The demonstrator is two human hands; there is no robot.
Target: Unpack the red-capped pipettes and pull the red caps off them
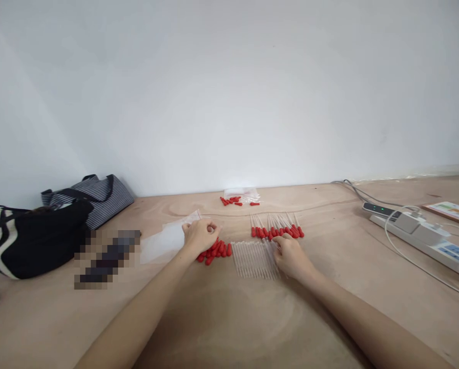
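Note:
My left hand [201,236] is over the left part of a pile of red rubber dropper bulbs [214,251]; its fingers are curled in a pinch, and what is in them is hidden. A row of thin clear dropper tubes [252,260] lies side by side to the right of the pile. At the row's right end, my right hand [289,253] has its fingers closed on a clear tube, mostly covered by the hand. Just beyond lie several droppers with red bulbs fitted [277,232], bulbs toward me and tubes pointing away.
Clear plastic bags [160,245] lie left of the pile. More red bulbs [229,201] and a small bag [243,193] are near the wall. A black bag [53,241] and a striped bag [102,200] stand left. A power strip [425,238] with cables lies right.

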